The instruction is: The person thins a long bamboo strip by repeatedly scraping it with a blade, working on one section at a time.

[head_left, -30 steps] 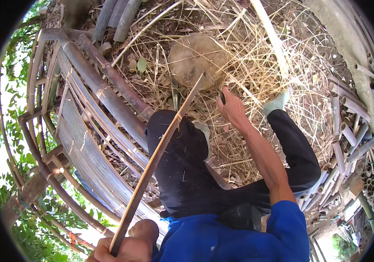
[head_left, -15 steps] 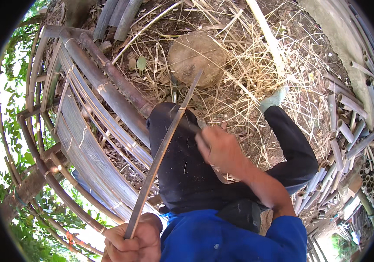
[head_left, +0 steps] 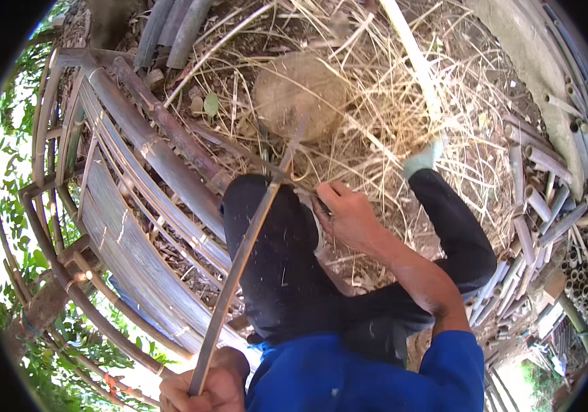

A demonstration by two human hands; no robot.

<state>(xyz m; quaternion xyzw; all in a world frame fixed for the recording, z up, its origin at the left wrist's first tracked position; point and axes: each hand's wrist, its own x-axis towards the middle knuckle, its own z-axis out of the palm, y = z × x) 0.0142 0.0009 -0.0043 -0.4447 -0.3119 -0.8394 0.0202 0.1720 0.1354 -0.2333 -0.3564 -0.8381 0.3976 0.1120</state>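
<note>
My left hand (head_left: 205, 386), at the lower left, is closed round the near end of a long, thin bamboo strip (head_left: 236, 271). The strip slants up and away across my bent knee in dark trousers, its far end blurred over a round wooden stump (head_left: 299, 96). In my closed right hand (head_left: 350, 218) is a knife (head_left: 242, 152), its handle mostly hidden by the fingers. The knife's long blade points to the upper left and crosses the strip just beyond the knee. A thin curl of shaving seems to show beside the crossing.
A bamboo frame with a slatted panel (head_left: 129, 250) stands close at my left. Pale shavings (head_left: 390, 89) litter the ground around the stump and my foot (head_left: 423, 158). Cut bamboo poles (head_left: 548, 165) are stacked along the right, beside a concrete edge (head_left: 520, 55).
My right hand has moved slightly up, and the knife blade now lies across the strip beyond the knee. My left hand still holds the near end. The view has shifted slightly.
</note>
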